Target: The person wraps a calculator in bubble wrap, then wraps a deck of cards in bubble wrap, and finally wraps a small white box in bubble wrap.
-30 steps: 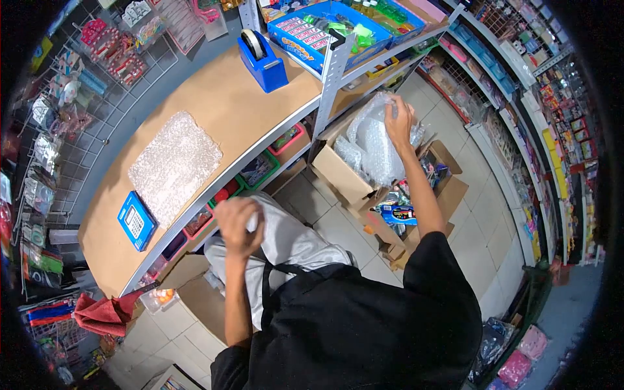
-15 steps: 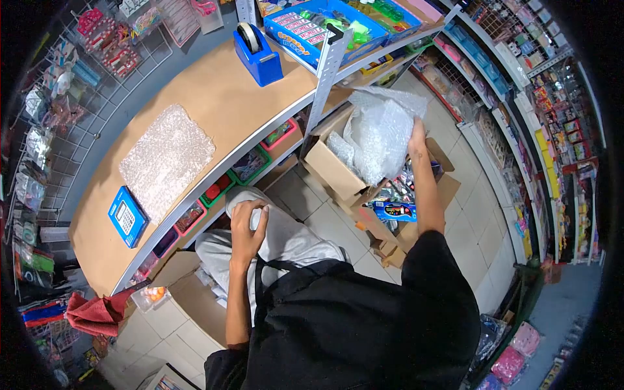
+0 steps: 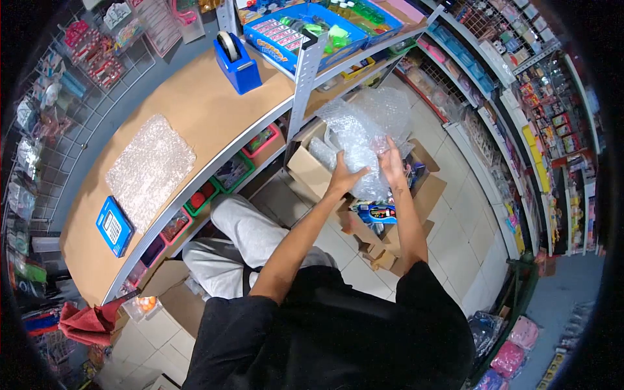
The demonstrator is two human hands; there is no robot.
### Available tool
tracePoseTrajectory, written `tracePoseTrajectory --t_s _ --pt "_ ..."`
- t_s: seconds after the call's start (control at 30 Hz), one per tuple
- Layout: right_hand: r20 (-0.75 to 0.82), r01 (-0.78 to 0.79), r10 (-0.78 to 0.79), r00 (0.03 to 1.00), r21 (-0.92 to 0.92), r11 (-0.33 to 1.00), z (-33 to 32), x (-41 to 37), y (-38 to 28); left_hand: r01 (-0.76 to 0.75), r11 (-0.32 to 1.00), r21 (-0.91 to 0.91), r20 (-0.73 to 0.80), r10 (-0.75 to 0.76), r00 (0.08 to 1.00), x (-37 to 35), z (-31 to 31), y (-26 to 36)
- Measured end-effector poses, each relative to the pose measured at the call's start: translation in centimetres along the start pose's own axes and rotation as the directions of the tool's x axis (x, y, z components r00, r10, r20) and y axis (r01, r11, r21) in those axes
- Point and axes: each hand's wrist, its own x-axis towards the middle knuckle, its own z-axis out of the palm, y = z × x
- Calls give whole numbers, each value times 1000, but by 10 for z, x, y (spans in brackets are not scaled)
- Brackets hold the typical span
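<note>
A crumpled sheet of bubble wrap [image 3: 354, 133] bulges over an opened cardboard box [image 3: 311, 170] on the floor. On its right side, my right hand [image 3: 392, 166] is closed on the wrap, fingers pointing up. My left hand [image 3: 346, 180] is at the wrap's lower left, thumb and fingers spread around a fold of it; some fingertips are hidden. Below the wrap, a blue toy package [image 3: 375, 212] shows among other packaged goods, next to torn box flaps [image 3: 383, 250].
Left, a wooden counter [image 3: 188, 104] carries a flat bubble wrap sheet [image 3: 151, 170], a boxed calculator [image 3: 115, 226] and a blue tape dispenser [image 3: 237, 65]. A metal shelf post [image 3: 304, 84] rises beside the box. Another carton [image 3: 179, 286] sits lower left. Stocked shelves [image 3: 513, 130] curve along the right.
My left hand has moved from over my knee to the bubble wrap. My right hand has shifted down and left along it. The view has turned slightly.
</note>
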Motion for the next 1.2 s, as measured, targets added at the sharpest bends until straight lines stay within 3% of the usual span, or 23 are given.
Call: tracePoseTrajectory --t_s 0.03,0.23,0.37,0.47,0.5,0.6,0.7,0.8,0.9,0.93,0.97,1.0,1.03,1.13,1.17,1.2 --pt "-97 -14 7 995 -69 998 14 -14 -15 -3 1000 -12 -2 3 1000 11 7 -22" --pt "-137 299 -274 952 220 928 -14 4 -50 50 997 63 -156 -40 987 3 -6 -13" --pt "-225 426 -362 905 471 772 -55 9 -78 -77 994 -77 -228 57 972 18 -11 2" --pt "-260 500 -427 866 440 746 -53 -30 -108 -183 983 -24 -245 171 954 31 -9 35" --pt "-250 453 -379 891 517 726 -58 -39 -115 -135 990 52 -221 143 965 40 -5 30" --pt "-271 481 -397 877 481 733 -72 -64 -116 55 912 407 -167 16 986 40 -7 38" --pt "-246 459 -388 888 501 734 -80 -86 -105 -193 822 535 -221 358 907 34 -8 33" --pt "-268 481 -400 876 446 755 -83 -100 -93 -304 784 541 -234 487 841 22 -13 44" --pt "-242 431 -357 902 479 765 -69 -111 -88 -378 838 394 -267 498 825 5 -31 68" --pt "-259 432 -350 900 437 789 -65 -113 -84 -317 941 117 -237 337 911 3 -36 70" --pt "-274 429 -342 899 395 812 -59 -112 -79 -204 966 -162 -158 178 971 2 -45 72" --pt "-287 421 -332 899 355 835 -50 -113 -72 -50 909 -413 -38 38 999 1 -56 72" --pt "-208 354 -296 932 363 862 -27 -120 -68 160 829 -536 213 -51 976 9 -71 62" --pt "86 133 -186 979 419 898 28 -126 -51 67 801 -595 259 112 959 -22 -109 99" --pt "199 64 -175 964 467 882 21 -109 -31 -9 835 -551 381 261 887 -18 -131 80" --pt "193 72 -174 966 444 893 25 -103 -16 -22 828 -561 366 271 890 -30 -148 83"
